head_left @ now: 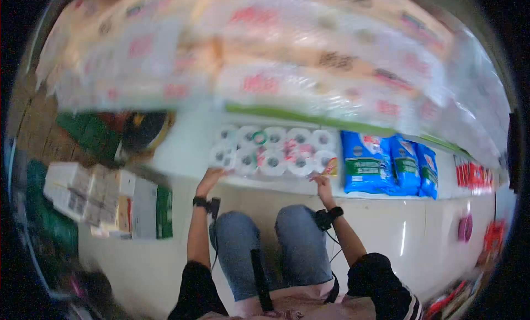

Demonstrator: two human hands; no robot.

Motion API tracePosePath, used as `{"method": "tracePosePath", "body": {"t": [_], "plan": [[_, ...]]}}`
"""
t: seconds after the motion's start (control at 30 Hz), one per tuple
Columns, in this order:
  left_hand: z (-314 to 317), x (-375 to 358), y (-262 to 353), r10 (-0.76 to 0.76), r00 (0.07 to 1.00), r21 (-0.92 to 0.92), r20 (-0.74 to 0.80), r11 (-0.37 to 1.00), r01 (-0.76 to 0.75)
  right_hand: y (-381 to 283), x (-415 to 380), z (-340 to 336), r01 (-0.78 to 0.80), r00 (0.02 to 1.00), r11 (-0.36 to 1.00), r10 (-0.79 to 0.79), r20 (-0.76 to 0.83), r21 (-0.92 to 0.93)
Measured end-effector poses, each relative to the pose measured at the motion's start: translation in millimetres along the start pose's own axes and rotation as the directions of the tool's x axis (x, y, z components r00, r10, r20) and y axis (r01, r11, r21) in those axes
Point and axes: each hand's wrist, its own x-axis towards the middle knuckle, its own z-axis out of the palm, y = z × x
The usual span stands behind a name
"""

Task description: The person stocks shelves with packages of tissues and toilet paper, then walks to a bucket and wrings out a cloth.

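A clear-wrapped pack of toilet paper rolls [274,154] lies on a white shelf ledge, the roll ends facing up in two rows. My left hand [211,180] is at its front left corner, fingers closed on the wrapping. At the front right corner, my right hand [322,188] pinches the edge of the film, beside a small red and yellow label [330,166]. Both wrists carry black straps with small devices. Blue bags [367,162] with green labels stand just right of the pack.
Large plastic-wrapped paper packs [331,60] are stacked behind the ledge. White boxes [88,196] and a green-sided carton [164,212] sit on the floor at left. Red packets [473,173] lie at the far right, above a pink round item [465,228].
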Motion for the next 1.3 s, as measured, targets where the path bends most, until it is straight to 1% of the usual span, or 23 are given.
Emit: {"method": "tracePosePath", "body": {"t": [0.03,0.07,0.1,0.13,0.2,0.27,0.3,0.33,0.4,0.43,0.47,0.53,0.57,0.6,0.63,0.67,0.77,0.83,0.9,1.13,1.2,1.27,1.3], "plan": [[-2.6,3.7,0.4,-0.045,0.994,-0.291,0.101,0.954,0.073,37.1,8.8,2.7,0.094,0.996,0.996,-0.094,-0.011,0.009],[-2.5,6.8,-1.5,-0.081,0.971,-0.538,0.225,0.82,0.193,30.6,12.4,-7.4,0.26,0.964,0.91,-0.227,0.137,-0.323],[-5.8,9.6,3.5,-0.049,0.973,-0.189,0.225,0.978,0.093,4.3,6.2,-12.5,0.051,0.986,0.987,-0.025,0.165,-0.151],[-4.7,8.5,12.8,-0.001,0.975,0.175,0.224,0.984,-0.039,20.9,9.0,-18.0,0.158,0.966,0.9,-0.057,0.251,-0.405],[-2.7,3.2,43.4,-0.1,0.962,0.279,0.252,0.96,0.027,-64.4,-7.3,-40.4,0.229,0.908,0.779,0.046,0.417,-0.584],[-46.3,46.9,-28.1,-0.153,0.922,0.602,0.356,0.793,-0.1,-148.5,-29.9,-67.9,0.387,0.863,0.835,-0.179,0.472,-0.39],[-40.1,31.8,19.8,-0.186,0.904,0.723,0.385,0.669,-0.17,-199.5,-42.5,-88.4,0.455,0.825,0.812,-0.229,0.517,-0.367],[-12.3,-7.6,101.3,-0.18,0.958,0.762,0.224,0.646,-0.057,-253.3,-55.0,-112.1,0.52,0.781,0.782,-0.271,0.563,-0.345],[26.8,-52.4,186.1,0.094,0.969,0.747,0.228,0.621,-0.236,-348.9,-85.9,-158.2,0.589,0.805,0.679,-0.439,0.4,-0.439],[49.8,-76.3,225.4,0.167,0.948,0.574,0.271,0.763,-0.298,-380.7,-99.6,-177.4,0.553,0.821,0.644,-0.531,0.211,-0.528],[71.3,-97.5,263.2,0.214,0.904,0.521,0.369,0.758,-0.392,-396.9,-107.2,-199.0,0.564,0.733,0.545,-0.676,0.072,-0.62],[105.6,-133.7,322.7,0.265,0.759,0.326,0.594,0.783,-0.529,-424.7,-112.7,-229.8,0.345,0.61,0.533,-0.753,-0.247,-0.772],[118.9,-142.4,335.4,0.298,0.662,0.23,0.688,0.775,-0.588,-441.8,-101.7,-242.1,0.222,0.504,0.372,-0.835,-0.221,-0.901],[134.0,-145.3,340.5,0.296,0.664,0.231,0.687,0.777,-0.585,-460.6,-88.3,-250.4,0.232,0.456,0.288,-0.876,-0.158,-0.929],[146.9,-149.8,344.7,0.331,0.529,0.163,0.781,0.71,-0.685,-474.8,-74.4,-259.1,0.24,0.407,0.208,-0.908,-0.096,-0.948],[157.0,-153.2,348.8,0.352,0.376,0.079,0.857,0.631,-0.772,-483.2,-60.4,-272.7,0.243,0.453,0.106,-0.891,0.016,-0.964],[173.1,-167.4,356.8,0.307,0.342,0.176,0.888,0.46,-0.87,-495.2,-23.0,-292.8,0.224,0.454,-0.028,-0.882,0.13,-0.974],[170.4,-170.5,363.8,0.309,0.373,0.212,0.875,0.447,-0.869,-495.3,-7.0,-299.4,0.212,0.453,-0.083,-0.874,0.173,-0.974],[165.1,-172.4,367.5,0.342,0.43,0.255,0.836,0.452,-0.855,-495.9,1.0,-298.9,0.18,0.279,-0.095,-0.95,0.143,-0.979],[147.2,-193.3,361.0,0.401,0.497,0.258,0.769,0.517,-0.816,-488.1,-3.2,-286.7,0.149,0.118,-0.013,-0.993,0.031,-0.989],[143.5,-196.4,355.3,0.385,0.503,0.267,0.774,0.523,-0.81,-485.2,-14.7,-286.0,0.208,-0.025,-0.001,-1.0,-0.004,-0.978],[137.8,-196.8,353.4,0.34,0.525,0.291,0.78,0.546,-0.786,-479.1,-32.2,-293.1,0.217,-0.03,0.02,-0.999,-0.027,-0.976],[135.9,-195.3,352.9,0.304,0.54,0.305,0.785,0.569,-0.764,-478.2,-43.6,-288.8,0.281,-0.03,0.116,-0.991,-0.129,-0.953]]}}
